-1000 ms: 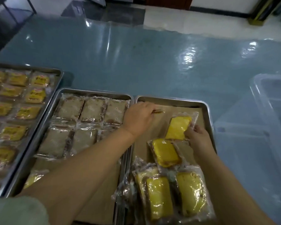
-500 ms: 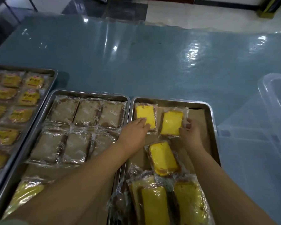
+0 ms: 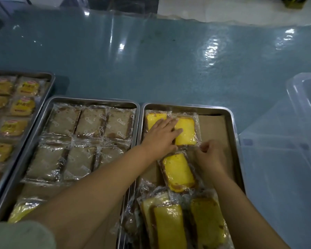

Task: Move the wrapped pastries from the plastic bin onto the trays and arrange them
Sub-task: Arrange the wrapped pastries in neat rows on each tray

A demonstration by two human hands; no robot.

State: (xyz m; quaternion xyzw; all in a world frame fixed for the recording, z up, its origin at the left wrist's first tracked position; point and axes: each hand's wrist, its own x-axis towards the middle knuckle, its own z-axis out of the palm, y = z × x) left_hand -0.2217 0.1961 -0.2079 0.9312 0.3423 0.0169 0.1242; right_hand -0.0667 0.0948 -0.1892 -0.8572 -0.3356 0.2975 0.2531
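Glossy yellow pastries (image 3: 185, 131), steel tray (image 3: 231, 121), flat left hand (image 3: 162, 134)

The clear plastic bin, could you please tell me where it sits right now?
In the head view the plastic bin stands at the far right on the blue table, just beside the right-hand tray that holds the yellow pastries.

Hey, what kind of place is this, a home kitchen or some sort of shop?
Probably a bakery or food-packing workroom, not a home kitchen. Three metal trays sit side by side holding rows of wrapped pastries, on a big plastic-covered table beside a clear bin.
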